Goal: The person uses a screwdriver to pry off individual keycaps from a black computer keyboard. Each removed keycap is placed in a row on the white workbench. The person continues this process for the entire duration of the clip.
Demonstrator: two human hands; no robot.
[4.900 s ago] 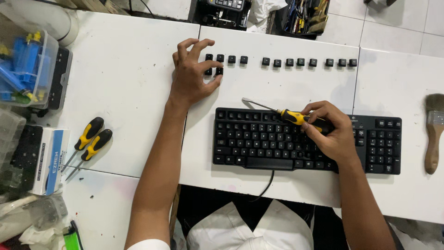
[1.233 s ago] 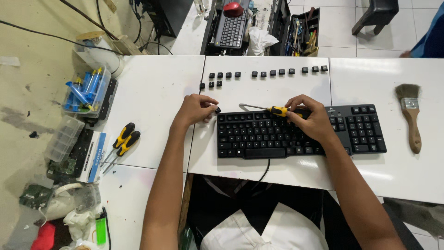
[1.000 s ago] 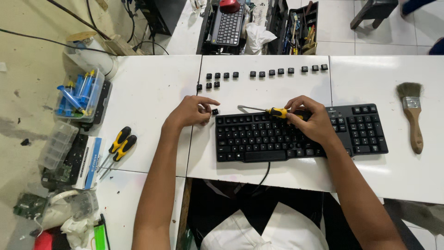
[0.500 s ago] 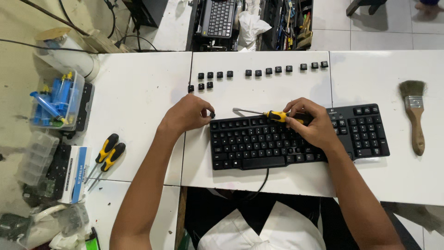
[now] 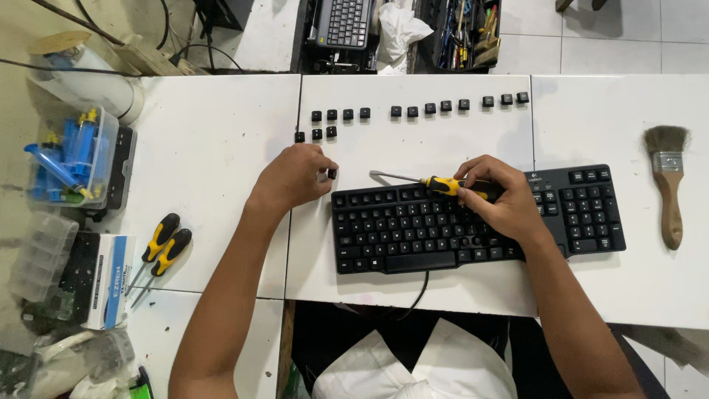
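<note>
The right hand [image 5: 502, 199] grips a yellow-and-black screwdriver [image 5: 436, 183] by its handle, fingers curled around it, the metal shaft lying nearly flat and pointing left over the top edge of the black keyboard [image 5: 473, 222]. The hand rests on the upper middle rows, wrist bent and forearm running down toward the body. The left hand [image 5: 292, 177] sits just off the keyboard's upper left corner, fingers curled with a small black keycap [image 5: 331, 174] pinched at the fingertips, its forearm angled in from the lower left. This looks like the step of prising caps off and carrying each to the side; the keycap in the fingers appears just lifted away. Above, on the white table [image 5: 221, 148], loose keycaps [image 5: 421, 111] lie in a rough row, well apart from the keyboard. Farther out, a paintbrush [image 5: 668, 185] lies to the right, and two spare screwdrivers [image 5: 159, 251] lie to the left.
</note>
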